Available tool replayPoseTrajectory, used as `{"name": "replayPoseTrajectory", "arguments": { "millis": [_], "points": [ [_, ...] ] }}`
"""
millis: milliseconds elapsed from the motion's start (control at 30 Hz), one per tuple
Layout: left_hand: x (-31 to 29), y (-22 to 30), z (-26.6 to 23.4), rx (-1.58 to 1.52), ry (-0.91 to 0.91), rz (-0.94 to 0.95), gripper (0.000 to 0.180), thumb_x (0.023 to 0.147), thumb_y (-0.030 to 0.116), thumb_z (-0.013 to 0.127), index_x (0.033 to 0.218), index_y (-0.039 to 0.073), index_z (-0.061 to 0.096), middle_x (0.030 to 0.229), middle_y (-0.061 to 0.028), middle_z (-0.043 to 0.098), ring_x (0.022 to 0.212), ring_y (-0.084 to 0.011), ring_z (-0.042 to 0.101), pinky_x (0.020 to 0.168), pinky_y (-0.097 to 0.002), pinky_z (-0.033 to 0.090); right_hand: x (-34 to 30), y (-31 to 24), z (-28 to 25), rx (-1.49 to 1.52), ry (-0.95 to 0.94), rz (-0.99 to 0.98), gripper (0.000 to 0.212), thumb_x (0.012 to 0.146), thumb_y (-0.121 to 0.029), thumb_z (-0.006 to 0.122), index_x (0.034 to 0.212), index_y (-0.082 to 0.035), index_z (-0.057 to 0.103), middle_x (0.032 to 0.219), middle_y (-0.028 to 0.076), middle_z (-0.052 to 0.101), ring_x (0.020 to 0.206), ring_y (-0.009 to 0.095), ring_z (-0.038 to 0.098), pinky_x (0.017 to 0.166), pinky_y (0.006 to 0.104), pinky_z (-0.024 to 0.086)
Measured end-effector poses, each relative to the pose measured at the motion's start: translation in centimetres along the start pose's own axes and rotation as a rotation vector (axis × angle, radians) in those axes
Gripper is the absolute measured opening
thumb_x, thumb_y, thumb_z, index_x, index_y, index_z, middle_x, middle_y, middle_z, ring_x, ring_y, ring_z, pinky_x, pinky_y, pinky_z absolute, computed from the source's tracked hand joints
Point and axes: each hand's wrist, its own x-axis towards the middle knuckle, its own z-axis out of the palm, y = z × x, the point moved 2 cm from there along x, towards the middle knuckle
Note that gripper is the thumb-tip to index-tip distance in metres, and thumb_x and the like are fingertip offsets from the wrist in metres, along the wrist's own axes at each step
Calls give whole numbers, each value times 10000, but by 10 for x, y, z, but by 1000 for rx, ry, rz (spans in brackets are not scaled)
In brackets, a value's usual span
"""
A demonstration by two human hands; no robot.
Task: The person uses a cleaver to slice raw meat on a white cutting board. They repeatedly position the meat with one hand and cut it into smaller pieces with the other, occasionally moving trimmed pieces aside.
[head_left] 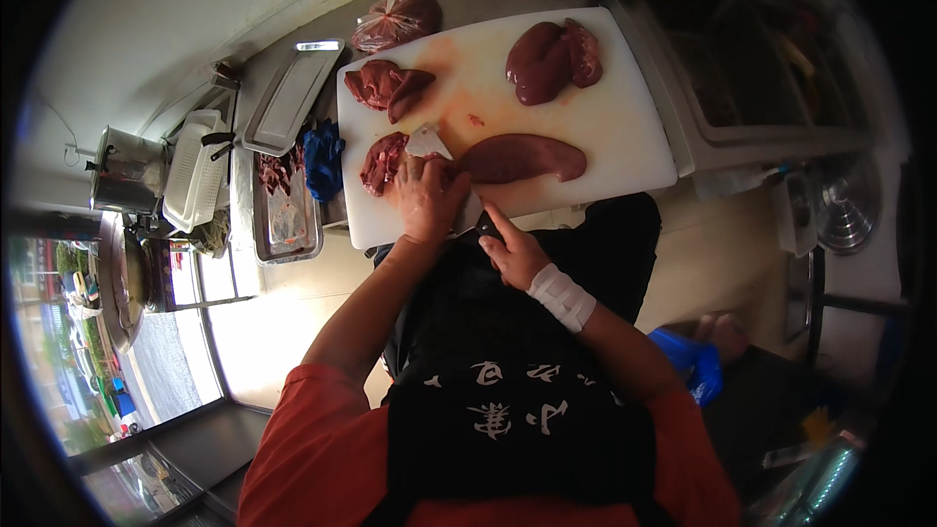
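Note:
A white cutting board (595, 176) carries several dark red pieces of liver. My left hand (427, 197) presses down at the near left of the board with bent fingers, gripping the left end of a long, smooth liver (525, 158). In my right hand (515, 256), just off the board's near edge, is the black handle of a knife (488, 225); its blade points toward my left hand and is partly hidden by it. A smaller raw piece of liver (382, 162) lies left of my fingers. Beyond them is a flat, pale grey piece (427, 141) whose kind I cannot make out.
More liver lies at the board's far left (388, 88) and far right (552, 60). A clear bag of liver (398, 20) sits behind the board. To the left are metal trays (295, 98), a blue cloth-like bundle (323, 160) and a white basket (192, 171). A sink (727, 137) is at right.

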Motion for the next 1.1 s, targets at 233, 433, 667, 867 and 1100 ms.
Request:
{"name": "replayPoseTrajectory", "arguments": {
  "millis": [233, 433, 667, 867, 1100],
  "points": [
    [23, -61, -11, 297, 155, -71, 99, 900, 211, 747, 972, 152, 713, 1096, -102, 674, 1085, -361, 600, 953, -500, 439, -32, -5, -27, 143, -39, 94, 656, 1074, -162, 591, 1671, -224, 326, 751, 3, 554, 583, 78, 505, 518, 279, 484],
    [20, -56, -21, 214, 121, -113, 62, 902, 167, 733, 952, 136, 716, 1063, -106, 683, 1076, -361, 613, 938, -500, 449, -60, 4, -67, 120, 204, 16, 672, 1078, -119, 544, 1688, -174, 268, 729, 0, 520, 528, 72, 459, 476, 252, 451],
    [0, 9, -10, -181, -101, 225, 211, 906, 98, 738, 1101, 18, 725, 1141, -160, 662, 1079, -378, 608, 940, -476, 511, -29, 6, -77, 34, 257, 17, 667, 1084, -161, 550, 1687, -236, 277, 720, 4, 543, 503, 80, 464, 474, 266, 446],
    [-7, 20, -9, -244, -184, 302, 345, 898, 83, 747, 1221, -27, 692, 1249, -196, 636, 1182, -418, 588, 1008, -489, 509, -25, 6, -77, 29, 273, 51, 673, 1082, -164, 559, 1688, -237, 275, 719, 0, 545, 509, 81, 472, 481, 270, 452],
    [-10, 14, -6, -260, -210, 265, 349, 898, 100, 734, 1222, -22, 690, 1265, -181, 633, 1205, -401, 581, 1045, -492, 491, -69, 12, -67, 11, 233, 52, 684, 1076, -133, 537, 1694, -180, 249, 786, -18, 555, 559, 71, 474, 503, 267, 452]
  ]
}}
